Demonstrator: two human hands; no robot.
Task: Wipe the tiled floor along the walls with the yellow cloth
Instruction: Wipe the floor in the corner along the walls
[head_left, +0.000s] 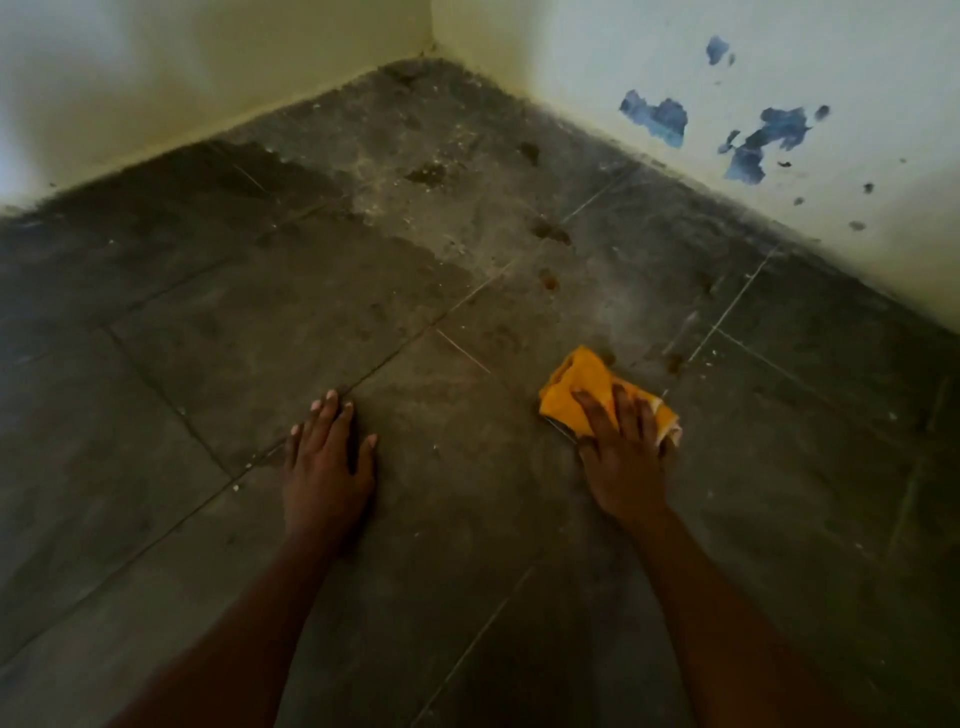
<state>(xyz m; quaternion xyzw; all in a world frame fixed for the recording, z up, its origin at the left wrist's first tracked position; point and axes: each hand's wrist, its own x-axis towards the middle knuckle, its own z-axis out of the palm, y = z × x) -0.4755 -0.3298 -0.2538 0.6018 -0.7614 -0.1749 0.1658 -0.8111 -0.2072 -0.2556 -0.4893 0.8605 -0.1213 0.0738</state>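
Down on the dark grey tiled floor (218, 332) we went, both bare arms stretched out ahead, and the right hand (623, 457) was planted on top of the crumpled yellow-orange cloth (576, 384), fingers (597, 410) laid out fairly straight and a little apart, pressing it flat against the tile rather than curling round it; a paler edge of the cloth poked out on the hand's right side. The cloth sat right of centre, just short of a pale grout line, near the right-hand wall but not touching it. Over on the other side the left hand (324, 467) lay palm down on bare tile, fingers straight and close together with the thumb held out to the side, gripping nothing, well apart from the cloth. Ahead, the floor ran into a corner where the cream-painted left wall (208, 67) met the whitish right wall (779, 62), and that right wall showed blue patches of peeled paint (660, 119) in several spots. A lighter, dusty band (431, 208) of floor with pale grit stretched from the corner toward the hands, dotted with small brown blotches (550, 231), while the tiles to the left looked darker and damp
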